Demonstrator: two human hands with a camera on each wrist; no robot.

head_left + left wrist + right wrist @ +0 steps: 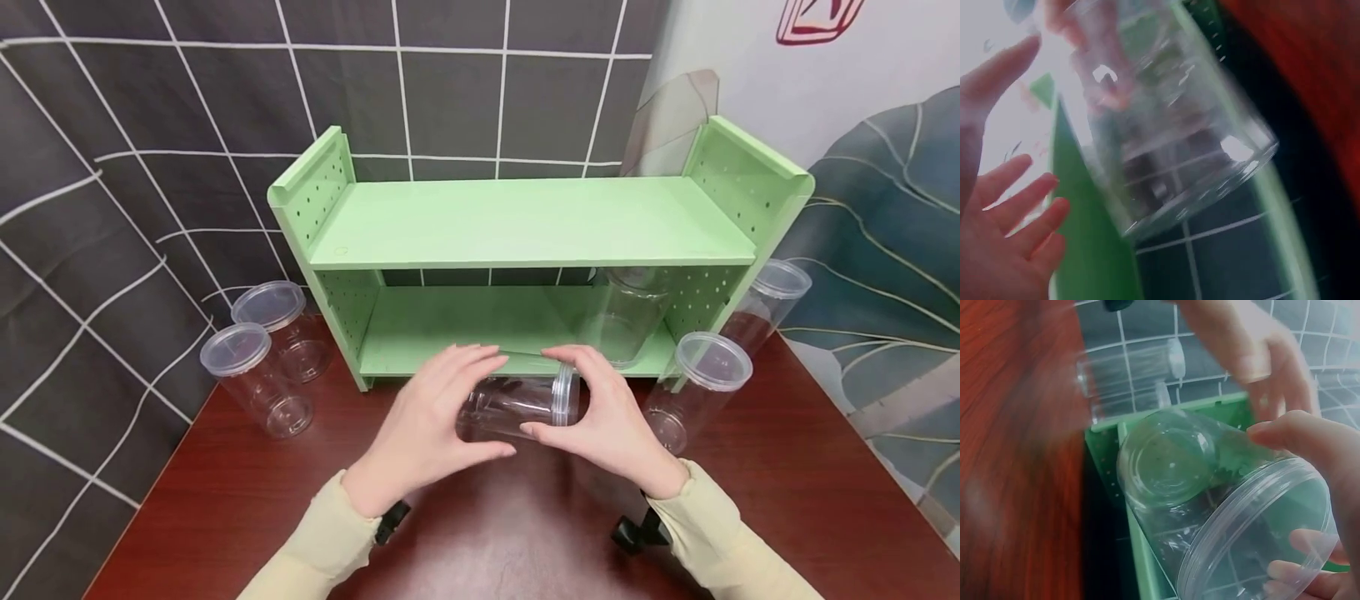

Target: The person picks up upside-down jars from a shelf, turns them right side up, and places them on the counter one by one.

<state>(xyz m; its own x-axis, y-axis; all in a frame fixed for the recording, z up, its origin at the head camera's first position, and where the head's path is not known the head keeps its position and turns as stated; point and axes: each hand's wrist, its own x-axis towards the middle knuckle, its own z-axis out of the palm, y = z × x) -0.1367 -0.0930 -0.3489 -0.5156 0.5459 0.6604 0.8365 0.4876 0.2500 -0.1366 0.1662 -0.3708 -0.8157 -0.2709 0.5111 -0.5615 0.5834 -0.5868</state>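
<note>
A clear plastic jar (513, 402) lies on its side in the air in front of the green shelf, its lidded end to the right. My right hand (613, 423) grips it around the lid, thumb on the near side and fingers behind, as the right wrist view also shows. Near the jar's base, my left hand (420, 429) curves loosely with thumb and fingers spread apart. In the left wrist view that hand (1013, 228) is clear of the jar (1172, 150).
A green two-tier shelf (525, 225) stands at the back of the red-brown table (480, 533). One clear jar (622, 321) stands on its lower tier at the right. Two lidded jars (262, 387) stand left of the shelf, two more (697, 392) at its right.
</note>
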